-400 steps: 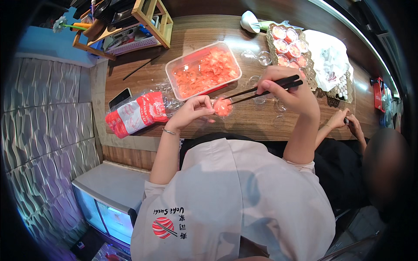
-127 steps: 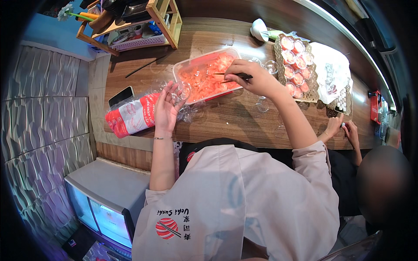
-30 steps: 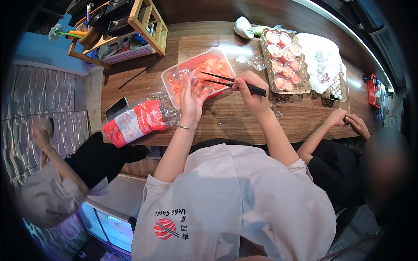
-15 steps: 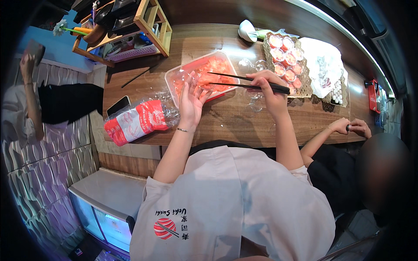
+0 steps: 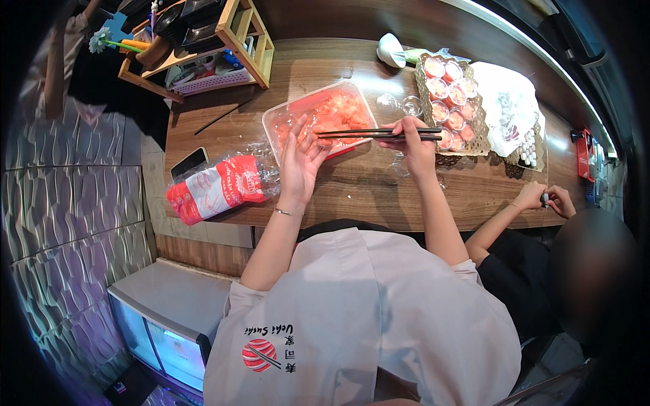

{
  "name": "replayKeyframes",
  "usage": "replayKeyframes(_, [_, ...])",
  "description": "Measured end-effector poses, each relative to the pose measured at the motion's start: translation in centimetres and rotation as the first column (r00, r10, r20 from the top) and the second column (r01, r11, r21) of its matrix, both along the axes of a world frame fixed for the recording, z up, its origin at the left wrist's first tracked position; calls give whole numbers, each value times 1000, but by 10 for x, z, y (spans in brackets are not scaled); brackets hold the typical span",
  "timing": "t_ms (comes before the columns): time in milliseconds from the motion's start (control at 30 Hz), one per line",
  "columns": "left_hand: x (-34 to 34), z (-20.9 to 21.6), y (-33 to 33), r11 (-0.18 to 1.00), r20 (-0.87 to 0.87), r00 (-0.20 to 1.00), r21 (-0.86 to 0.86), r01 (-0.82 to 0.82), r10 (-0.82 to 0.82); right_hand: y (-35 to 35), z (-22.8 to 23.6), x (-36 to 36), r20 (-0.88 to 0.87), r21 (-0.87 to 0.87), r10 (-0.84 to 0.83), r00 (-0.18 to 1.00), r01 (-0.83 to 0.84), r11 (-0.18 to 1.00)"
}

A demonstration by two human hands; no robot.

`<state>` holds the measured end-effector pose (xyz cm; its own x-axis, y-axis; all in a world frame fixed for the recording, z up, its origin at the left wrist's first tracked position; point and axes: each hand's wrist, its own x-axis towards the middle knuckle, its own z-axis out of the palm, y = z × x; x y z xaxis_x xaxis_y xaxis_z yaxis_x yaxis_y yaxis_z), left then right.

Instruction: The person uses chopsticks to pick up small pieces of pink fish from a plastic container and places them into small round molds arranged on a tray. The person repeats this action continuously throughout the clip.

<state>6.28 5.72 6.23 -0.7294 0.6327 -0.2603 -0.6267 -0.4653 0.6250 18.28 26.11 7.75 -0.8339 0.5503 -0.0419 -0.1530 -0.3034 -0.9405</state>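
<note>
My right hand (image 5: 412,145) grips a pair of black chopsticks (image 5: 369,134), held almost level with their tips close together near my left fingers. My left hand (image 5: 300,162) is raised at the near side of a clear-walled plastic tray (image 5: 273,111). Its fingers curve around what looks like a small clear plastic cup, barely visible against the contents behind it. Shredded orange-pink food (image 5: 342,111) fills much of the tray. Left of my left hand lies a red and white plastic bag (image 5: 220,189) with a crumpled clear end.
Filled small cups (image 5: 455,91) stand in a brown lattice tray (image 5: 482,139), beside a white plastic bag (image 5: 504,101). Clear lids (image 5: 411,105), a phone (image 5: 189,164), a black stick (image 5: 220,118) and a wooden rack (image 5: 237,40) surround the work. Another person's hands (image 5: 545,197) rest at right.
The chopstick tips have come together from a spread position, and the chopsticks have levelled. My left hand stays by the tray. The person at far left has moved farther up the picture.
</note>
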Motion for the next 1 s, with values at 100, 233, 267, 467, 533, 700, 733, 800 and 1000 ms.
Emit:
replayKeyframes(100, [2, -5, -5, 1000, 1, 1000, -23, -15, 15, -2, -7, -3, 20, -12, 21, 1000, -21, 1000])
replayKeyframes(233, [3, -13, -13, 997, 36, 997, -31, -73, 74, -19, 6, -4, 28, 43, 83, 996, -84, 995])
replayKeyframes(267, [3, -15, -15, 995, 49, 994, -32, -92, 93, -23, 12, -3, 10, 59, 96, 995, -97, 994])
replayKeyframes(467, [3, -19, -18, 962, 56, 961, 19, -274, 272, -35, 23, 6, -94, 578, -25, 995, 75, 812])
replayKeyframes(533, [4, -18, -16, 950, 40, 951, 48, -307, 306, -42, 27, 7, -132, 765, 20, 991, 90, 637])
replayKeyframes(700, [12, -8, -5, 934, 19, 939, 94, -344, 344, -69, 17, 10, -100, 843, 102, 990, 29, 537])
replayKeyframes(733, [13, -7, -5, 930, 22, 936, 104, -352, 352, -73, 14, 10, -104, 835, 109, 989, 28, 549])
replayKeyframes(800, [12, -7, -7, 933, 9, 938, 103, -346, 347, -77, 13, 10, -115, 838, 122, 986, 30, 545])
replayKeyframes(1000, [12, -3, -9, 930, 25, 936, 106, -353, 352, -79, 16, 7, -136, 873, 202, 970, 21, 487])
